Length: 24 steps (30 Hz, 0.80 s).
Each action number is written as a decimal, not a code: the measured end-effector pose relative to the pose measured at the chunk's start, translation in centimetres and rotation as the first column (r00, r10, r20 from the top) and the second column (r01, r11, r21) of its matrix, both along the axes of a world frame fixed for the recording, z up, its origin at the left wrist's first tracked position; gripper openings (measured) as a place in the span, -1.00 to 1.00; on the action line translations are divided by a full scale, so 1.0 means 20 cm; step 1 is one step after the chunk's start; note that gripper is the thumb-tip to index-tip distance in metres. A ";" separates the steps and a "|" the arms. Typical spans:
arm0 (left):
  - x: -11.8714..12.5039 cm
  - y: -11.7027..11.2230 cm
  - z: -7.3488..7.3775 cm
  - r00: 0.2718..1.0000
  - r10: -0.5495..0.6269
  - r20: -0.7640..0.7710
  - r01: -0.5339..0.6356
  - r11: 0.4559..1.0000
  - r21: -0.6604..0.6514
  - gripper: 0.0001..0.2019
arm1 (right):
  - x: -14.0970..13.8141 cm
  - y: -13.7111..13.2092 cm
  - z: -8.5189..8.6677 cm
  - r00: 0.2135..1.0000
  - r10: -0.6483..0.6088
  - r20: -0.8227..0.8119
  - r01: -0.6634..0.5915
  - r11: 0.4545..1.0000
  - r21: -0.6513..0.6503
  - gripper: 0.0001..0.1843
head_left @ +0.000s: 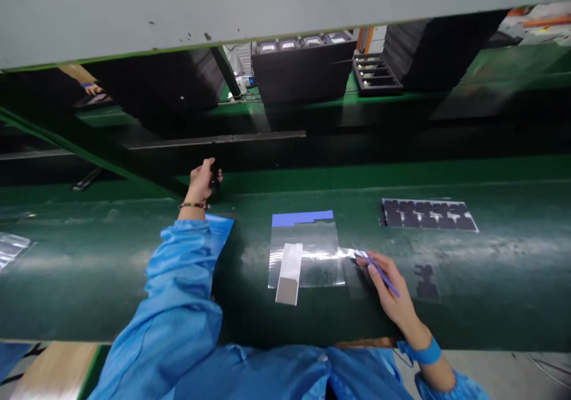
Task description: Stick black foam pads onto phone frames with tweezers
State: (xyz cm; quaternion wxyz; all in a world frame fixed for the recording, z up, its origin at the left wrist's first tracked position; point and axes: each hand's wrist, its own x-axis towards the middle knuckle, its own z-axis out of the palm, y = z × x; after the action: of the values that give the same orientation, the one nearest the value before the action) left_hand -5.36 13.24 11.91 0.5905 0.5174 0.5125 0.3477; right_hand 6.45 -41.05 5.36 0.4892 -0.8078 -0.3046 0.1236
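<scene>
My left hand reaches out to the far side of the green work surface, its fingers closed round a small black object whose kind I cannot make out. Between the fingers of my right hand is a slim purple stick-like tool, slanting toward a whitish film piece at its far end. Left of that hand lies a clear plastic sheet with a blue strip along its top. A white-and-grey strip overlaps the sheet's lower left part. A blue sheet is partly hidden under my left forearm.
A sheet of black die-cut pieces lies at right, with a single dark cut piece nearer me. Beyond the dark channel stand stacked black trays. A green post and an overhead grey beam frame the space. Another person's hand shows far left.
</scene>
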 end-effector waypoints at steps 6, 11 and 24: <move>-0.23 -0.56 -0.17 0.846 -0.226 0.483 0.412 0.853 -0.320 -0.66 | 0.00 0.06 0.02 0.974 -0.186 -0.128 0.209 0.958 0.198 -0.64; -0.18 -1.06 -0.31 0.812 -0.488 0.319 0.570 0.781 -0.256 -0.47 | 0.01 0.14 0.07 0.938 -0.324 -0.120 0.345 0.904 0.252 -0.59; 0.02 -1.25 -0.36 0.428 -0.756 -0.495 0.888 0.250 0.385 -0.58 | 0.09 0.59 0.03 0.937 -0.221 -0.272 0.304 0.897 0.322 -0.60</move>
State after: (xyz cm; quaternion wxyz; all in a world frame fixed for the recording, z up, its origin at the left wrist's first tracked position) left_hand -4.88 -11.71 4.73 0.4281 0.8972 0.0822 0.0705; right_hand 8.28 -29.17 5.96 0.6722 -0.7191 -0.1513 0.0903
